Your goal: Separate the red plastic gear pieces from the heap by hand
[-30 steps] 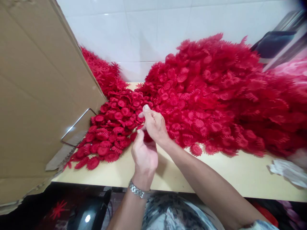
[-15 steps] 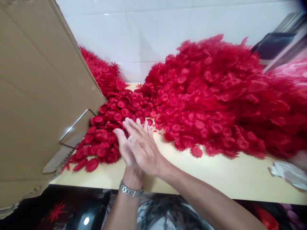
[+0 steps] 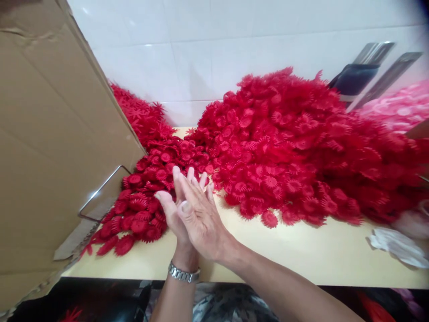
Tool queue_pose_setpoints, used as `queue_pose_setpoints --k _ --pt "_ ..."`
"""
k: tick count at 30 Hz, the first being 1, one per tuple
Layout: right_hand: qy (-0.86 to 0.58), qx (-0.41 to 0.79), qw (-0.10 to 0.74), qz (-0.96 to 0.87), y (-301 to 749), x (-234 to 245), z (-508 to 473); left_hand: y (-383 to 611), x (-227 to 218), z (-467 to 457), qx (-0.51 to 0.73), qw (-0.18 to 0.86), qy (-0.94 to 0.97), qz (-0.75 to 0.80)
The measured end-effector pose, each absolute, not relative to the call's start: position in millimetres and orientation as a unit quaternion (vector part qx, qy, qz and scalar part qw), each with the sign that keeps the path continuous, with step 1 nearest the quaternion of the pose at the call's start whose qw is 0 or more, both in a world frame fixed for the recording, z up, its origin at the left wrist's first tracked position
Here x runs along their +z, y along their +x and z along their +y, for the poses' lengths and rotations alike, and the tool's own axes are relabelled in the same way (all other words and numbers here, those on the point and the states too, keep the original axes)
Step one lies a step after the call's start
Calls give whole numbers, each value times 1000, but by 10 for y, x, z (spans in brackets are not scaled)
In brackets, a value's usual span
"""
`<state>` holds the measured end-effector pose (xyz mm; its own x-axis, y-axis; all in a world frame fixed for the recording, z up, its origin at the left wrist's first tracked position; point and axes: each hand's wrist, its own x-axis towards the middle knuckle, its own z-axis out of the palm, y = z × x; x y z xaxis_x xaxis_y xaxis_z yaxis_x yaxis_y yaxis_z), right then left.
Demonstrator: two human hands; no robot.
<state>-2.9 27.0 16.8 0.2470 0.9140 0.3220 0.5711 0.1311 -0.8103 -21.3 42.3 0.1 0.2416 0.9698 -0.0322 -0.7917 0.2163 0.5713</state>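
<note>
My right hand (image 3: 203,222) lies palm down over my left hand (image 3: 173,213), the two palms pressed together and the fingers of both stretched out. Anything between the palms is hidden. Around my left wrist is a metal watch band (image 3: 183,273). Both hands are above the pale table (image 3: 281,255), close to a small heap of dark red fringed flower pieces (image 3: 139,214). To their right rises a much larger pile of red fringed flower pieces (image 3: 278,147).
A tall cardboard box (image 3: 56,134) with a bent metal wire (image 3: 103,190) stands at left. Spiky red pieces (image 3: 140,112) lie behind it against the tiled wall (image 3: 187,53). Pink pieces (image 3: 402,107), metal strips with a dark holder (image 3: 357,80) and a crumpled white cloth (image 3: 397,246) are at right.
The camera view has shifted slightly, so the piles and wall sit lower. My palms stay together, with my left thumb a little further out to the side.
</note>
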Motion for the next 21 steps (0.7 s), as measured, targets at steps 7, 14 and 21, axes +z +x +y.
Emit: queue_pose_setpoints --k 7,14,21 --pt "-606 262 463 -592 490 200 612 12 186 260 582 747 272 169" --pt "-573 273 457 -623 374 195 429 -91 143 342 579 753 260 174" --pt "-583 263 477 -602 410 174 540 -91 173 287 570 755 278 165"
